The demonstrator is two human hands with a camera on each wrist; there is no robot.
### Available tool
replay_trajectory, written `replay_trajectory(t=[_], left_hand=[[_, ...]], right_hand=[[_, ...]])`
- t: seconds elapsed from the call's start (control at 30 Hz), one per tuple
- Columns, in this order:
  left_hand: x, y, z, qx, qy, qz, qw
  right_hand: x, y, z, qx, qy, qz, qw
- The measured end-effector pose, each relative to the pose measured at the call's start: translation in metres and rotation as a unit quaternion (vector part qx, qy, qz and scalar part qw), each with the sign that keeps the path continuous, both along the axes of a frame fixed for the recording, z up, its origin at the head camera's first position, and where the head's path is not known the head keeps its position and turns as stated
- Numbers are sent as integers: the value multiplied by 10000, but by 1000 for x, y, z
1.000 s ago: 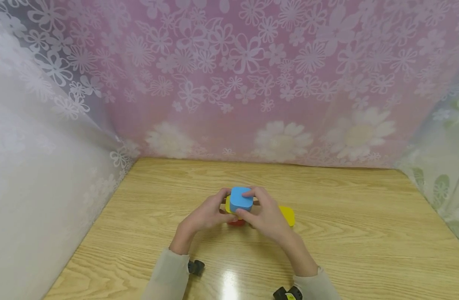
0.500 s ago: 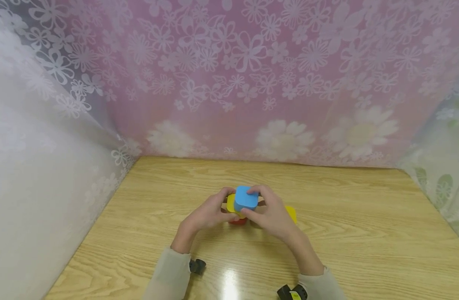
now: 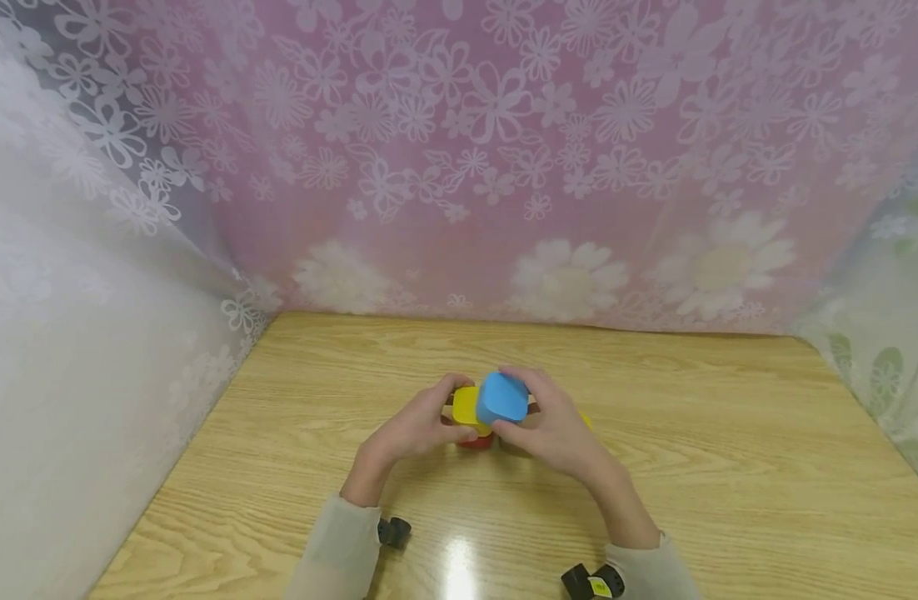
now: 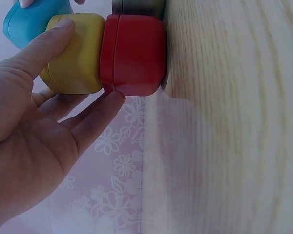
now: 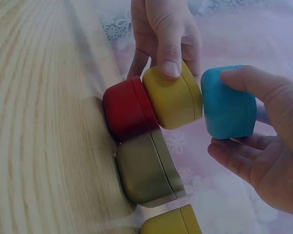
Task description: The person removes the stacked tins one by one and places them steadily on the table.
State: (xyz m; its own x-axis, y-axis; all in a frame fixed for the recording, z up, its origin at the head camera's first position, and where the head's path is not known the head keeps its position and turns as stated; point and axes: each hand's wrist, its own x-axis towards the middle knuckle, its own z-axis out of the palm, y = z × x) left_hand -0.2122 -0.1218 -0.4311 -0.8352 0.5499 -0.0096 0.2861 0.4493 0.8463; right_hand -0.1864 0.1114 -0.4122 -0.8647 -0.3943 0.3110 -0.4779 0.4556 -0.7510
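A yellow tin [image 3: 465, 406] with rounded corners sits on top of a red tin [image 4: 136, 56] on the table. My left hand [image 3: 417, 427] pinches the yellow tin between thumb and fingers, one fingertip right at the red tin's side. My right hand [image 3: 556, 429] grips a blue tin [image 3: 502, 400], tilted, its thumb on one side and fingers on the other. In the right wrist view, the blue tin [image 5: 228, 102] is raised over the yellow one and close to it. An olive-gold tin [image 5: 146, 170] stands against the red tin, mostly hidden by my right hand in the head view.
A second yellow tin [image 5: 172, 223] stands beyond the olive-gold one, to its right. The wooden table [image 3: 729, 467] reaches a pink floral curtain [image 3: 459, 167] at the back. White sheets [image 3: 114, 350] hang at the sides. Both wrists wear black cameras [image 3: 394, 532].
My right hand has moved the blue tin to the right and tilted it, so more of the yellow tin's top shows. My left hand has stayed in place on the yellow tin.
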Motion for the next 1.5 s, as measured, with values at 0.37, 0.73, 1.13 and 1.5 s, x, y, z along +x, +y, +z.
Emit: replay_trajectory(t=[0.37,0.73,1.13,1.5], left_hand=[[1,0,0,-74,98,48,9999],[-1,2,2,-259,-27,276,9993],[0,1,1,-262,-28,311,9992],[0,1,0,-248,-28,287,9993]], right_hand=[[1,8,3,228,-31,-188,9996],[4,32,14,384,-224,-450,9980],[3,53,20,555,-380,-570,9961],[6,72,25,707,-482,-633,9943]])
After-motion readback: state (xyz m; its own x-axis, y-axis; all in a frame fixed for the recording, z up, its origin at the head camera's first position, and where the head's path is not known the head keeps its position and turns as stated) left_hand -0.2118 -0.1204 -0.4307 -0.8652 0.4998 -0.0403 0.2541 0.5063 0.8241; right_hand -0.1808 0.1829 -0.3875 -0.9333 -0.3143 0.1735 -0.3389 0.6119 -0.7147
